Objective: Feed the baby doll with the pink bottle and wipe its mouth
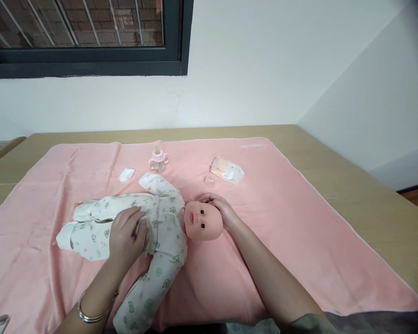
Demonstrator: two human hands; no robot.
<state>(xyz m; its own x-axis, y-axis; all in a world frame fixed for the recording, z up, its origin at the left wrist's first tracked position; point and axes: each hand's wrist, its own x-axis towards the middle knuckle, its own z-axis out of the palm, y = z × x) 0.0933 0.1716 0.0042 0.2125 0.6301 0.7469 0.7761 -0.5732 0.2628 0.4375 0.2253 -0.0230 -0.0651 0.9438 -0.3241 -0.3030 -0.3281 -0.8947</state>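
A baby doll (204, 221) in white pajamas (160, 218) with a small green print lies on its back, head to the right and legs to the left. My left hand (128, 234), a silver bangle at its wrist, rests on the doll's middle with fingers laid over the cloth. Against the top and far side of the doll's head is my right hand (220, 208), its fingers stretched along it and partly hidden by the head. The near sleeve (146, 292) hangs toward me.
A pink blanket (282, 232) covers much of the wooden table (355, 185). Beyond the doll are a handled baby bottle (158, 160), a small white packet (127, 175), a clear round cap (210, 181) and a printed plastic packet (227, 170). A wall and barred window stand behind.
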